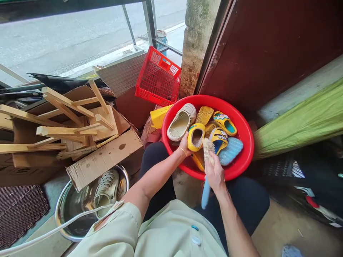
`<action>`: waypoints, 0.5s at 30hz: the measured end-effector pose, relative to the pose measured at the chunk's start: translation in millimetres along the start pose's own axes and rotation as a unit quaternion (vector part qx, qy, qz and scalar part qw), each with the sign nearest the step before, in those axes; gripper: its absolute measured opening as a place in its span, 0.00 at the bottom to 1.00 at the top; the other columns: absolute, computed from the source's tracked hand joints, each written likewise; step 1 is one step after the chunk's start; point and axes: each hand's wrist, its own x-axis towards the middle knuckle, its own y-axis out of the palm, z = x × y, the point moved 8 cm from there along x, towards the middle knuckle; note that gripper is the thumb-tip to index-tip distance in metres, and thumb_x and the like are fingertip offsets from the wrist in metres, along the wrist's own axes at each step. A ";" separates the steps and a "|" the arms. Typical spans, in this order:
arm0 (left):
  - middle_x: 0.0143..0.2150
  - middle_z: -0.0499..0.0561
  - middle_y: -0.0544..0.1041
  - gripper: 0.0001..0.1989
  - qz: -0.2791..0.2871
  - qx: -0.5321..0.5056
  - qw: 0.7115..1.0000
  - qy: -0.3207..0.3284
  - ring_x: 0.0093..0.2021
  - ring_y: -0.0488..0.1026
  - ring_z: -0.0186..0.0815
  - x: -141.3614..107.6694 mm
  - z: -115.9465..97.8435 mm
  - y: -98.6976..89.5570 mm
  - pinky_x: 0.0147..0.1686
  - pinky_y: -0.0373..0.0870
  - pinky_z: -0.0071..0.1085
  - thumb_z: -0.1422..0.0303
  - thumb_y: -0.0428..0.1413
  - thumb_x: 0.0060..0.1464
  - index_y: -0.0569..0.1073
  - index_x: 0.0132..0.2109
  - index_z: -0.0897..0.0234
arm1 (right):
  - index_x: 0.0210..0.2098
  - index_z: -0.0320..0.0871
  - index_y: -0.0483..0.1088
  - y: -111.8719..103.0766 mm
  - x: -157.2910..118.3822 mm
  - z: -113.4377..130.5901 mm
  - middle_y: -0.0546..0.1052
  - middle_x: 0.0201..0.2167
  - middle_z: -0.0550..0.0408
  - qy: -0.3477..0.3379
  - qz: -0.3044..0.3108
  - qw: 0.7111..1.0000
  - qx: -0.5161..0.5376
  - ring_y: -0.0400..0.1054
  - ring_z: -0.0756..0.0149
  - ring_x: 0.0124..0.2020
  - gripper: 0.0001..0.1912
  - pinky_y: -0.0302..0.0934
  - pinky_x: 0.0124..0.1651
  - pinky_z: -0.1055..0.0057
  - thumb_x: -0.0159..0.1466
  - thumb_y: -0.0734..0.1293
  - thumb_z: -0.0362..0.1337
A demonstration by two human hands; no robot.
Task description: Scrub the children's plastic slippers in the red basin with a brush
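Observation:
My left hand (pixel 184 144) grips a small yellow clog (pixel 192 144) by its side, with the opening turned up toward me. Just right of it, my right hand (pixel 215 173) is closed around a scrub brush (pixel 208 151) with pale bristles and a blue handle. The bristles are close beside the clog; whether they touch it I cannot tell. Both hands are over a red basin (pixel 248 142). Inside the basin lie a large cream clog (pixel 180 125), several more yellow shoes, among them a yellow clog (pixel 224 123), and a light blue shoe or sole (pixel 232 150).
At lower left, a metal basin (pixel 63 200) holds cream clogs (pixel 106 191), with a white hose (pixel 53 230) crossing it. Wooden stools (pixel 77 110) lie upturned on cardboard (pixel 104 157). A red crate (pixel 160 76) leans behind the red basin. Green cloth (pixel 300 121) hangs at right.

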 end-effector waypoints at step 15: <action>0.49 0.58 0.84 0.24 -0.040 0.235 0.959 0.155 0.52 0.80 0.46 14.5 -1.5 -13.7 0.61 0.73 0.42 0.52 0.63 0.60 0.81 0.54 0.66 | 0.65 0.39 0.68 32.0 97.4 20.9 0.82 0.43 0.38 0.077 0.120 0.943 -0.300 0.77 0.52 0.43 0.25 0.64 0.46 0.62 0.74 0.54 0.39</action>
